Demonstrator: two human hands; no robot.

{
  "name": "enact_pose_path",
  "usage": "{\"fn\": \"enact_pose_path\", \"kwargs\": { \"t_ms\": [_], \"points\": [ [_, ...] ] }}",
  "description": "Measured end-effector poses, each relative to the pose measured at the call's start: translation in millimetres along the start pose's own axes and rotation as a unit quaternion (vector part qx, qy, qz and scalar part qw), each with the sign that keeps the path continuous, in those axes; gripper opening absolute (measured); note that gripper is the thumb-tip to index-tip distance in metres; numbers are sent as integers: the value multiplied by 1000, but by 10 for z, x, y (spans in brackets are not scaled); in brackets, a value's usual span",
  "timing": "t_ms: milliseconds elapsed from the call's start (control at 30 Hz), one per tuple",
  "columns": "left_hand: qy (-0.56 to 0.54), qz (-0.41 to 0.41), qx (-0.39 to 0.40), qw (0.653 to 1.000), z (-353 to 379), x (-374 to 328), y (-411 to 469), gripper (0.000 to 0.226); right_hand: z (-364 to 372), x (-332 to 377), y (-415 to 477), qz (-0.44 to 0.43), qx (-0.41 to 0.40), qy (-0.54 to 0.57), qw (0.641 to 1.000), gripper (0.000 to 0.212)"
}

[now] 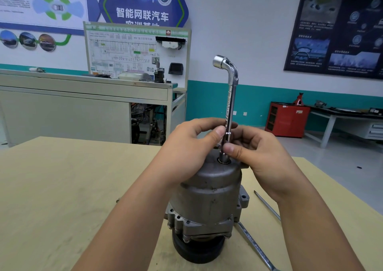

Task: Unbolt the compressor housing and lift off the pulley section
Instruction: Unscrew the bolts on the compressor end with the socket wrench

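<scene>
A grey metal compressor housing [209, 190] stands upright on the wooden table [62, 188], its black pulley [196, 250] at the bottom, nearest me. A chrome L-shaped socket wrench [230, 105] stands vertically with its lower socket seated in a bolt hole on the housing's top. My left hand [186, 152] pinches the wrench shaft with thumb and fingers and lies against the housing's top. My right hand [259, 152] pinches the shaft just above the socket from the right.
Two long metal tools [257, 248] lie on the table right of the compressor. Beyond the table are a grey cabinet bench [83, 96] with a training board, a red tool cabinet [287, 119] and a workbench at the right.
</scene>
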State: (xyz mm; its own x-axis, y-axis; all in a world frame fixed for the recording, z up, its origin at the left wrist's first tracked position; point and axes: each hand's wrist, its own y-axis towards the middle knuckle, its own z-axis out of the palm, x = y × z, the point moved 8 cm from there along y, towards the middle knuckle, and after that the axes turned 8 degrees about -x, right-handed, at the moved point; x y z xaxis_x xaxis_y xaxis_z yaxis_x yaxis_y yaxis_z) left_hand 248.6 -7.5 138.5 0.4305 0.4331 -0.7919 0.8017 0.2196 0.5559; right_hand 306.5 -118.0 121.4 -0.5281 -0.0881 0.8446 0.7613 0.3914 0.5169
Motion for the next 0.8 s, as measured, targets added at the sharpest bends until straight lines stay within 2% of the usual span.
{"fn": "enact_pose_path", "kwargs": {
  "t_ms": [67, 433, 567, 700, 800],
  "points": [
    [7, 0, -1, 1000, -4, 11, 7, 23, 0, -8, 2, 1, 6, -2, 1000, 10],
    [16, 13, -22, 1000, -27, 29, 25, 10, 19, -17, -9, 10, 30, 10, 999, 23],
    [8, 23, -17, 1000, -8, 7, 30, 9, 43, 9, -12, -1, 38, -2, 999, 19],
    [9, 19, -19, 1000, -3, 2, 28, 7, 66, 35, -9, -10, 22, -29, 999, 27],
    [27, 14, -31, 999, -7, 6, 29, 2, 51, 45, 0, -12, -20, -52, 998, 28]
  ]
}}
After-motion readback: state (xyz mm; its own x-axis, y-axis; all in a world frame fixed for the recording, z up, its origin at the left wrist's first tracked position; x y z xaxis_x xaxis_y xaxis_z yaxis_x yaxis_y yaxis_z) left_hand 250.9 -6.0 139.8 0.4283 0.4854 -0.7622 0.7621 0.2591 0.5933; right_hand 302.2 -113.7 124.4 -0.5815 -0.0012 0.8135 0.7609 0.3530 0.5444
